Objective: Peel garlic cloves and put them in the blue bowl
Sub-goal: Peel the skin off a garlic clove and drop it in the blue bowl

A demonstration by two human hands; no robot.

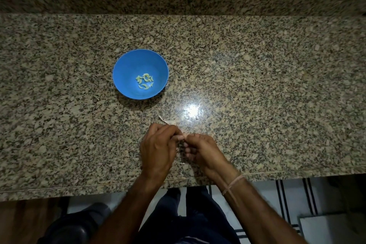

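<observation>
Garlic clove (183, 136) sits low in the middle of the frame, mostly hidden, with only a pale sliver showing where the two sets of fingertips meet; the left hand (158, 148) has its fingers curled round it from one side, and the right hand (204, 150) pinches at it from the other, both just above the granite counter (257, 85). By my reading the step in hand is stripping the skin; how much skin is left on cannot be told from here. To do it well, one hand should hold the clove firm by its body while the other's thumbnail catches the papery edge at the tip and draws it off along the length, not across; a gentle twist should loosen what clings without bruising the flesh. Loose skin (168, 121) lies on the counter just above the hands; dropping further scraps there would keep them out of the blue bowl (126, 65), which stands up and to the left of the hands, well apart, with several peeled cloves (145, 81) in its bottom; the bare clove alone should go there.
</observation>
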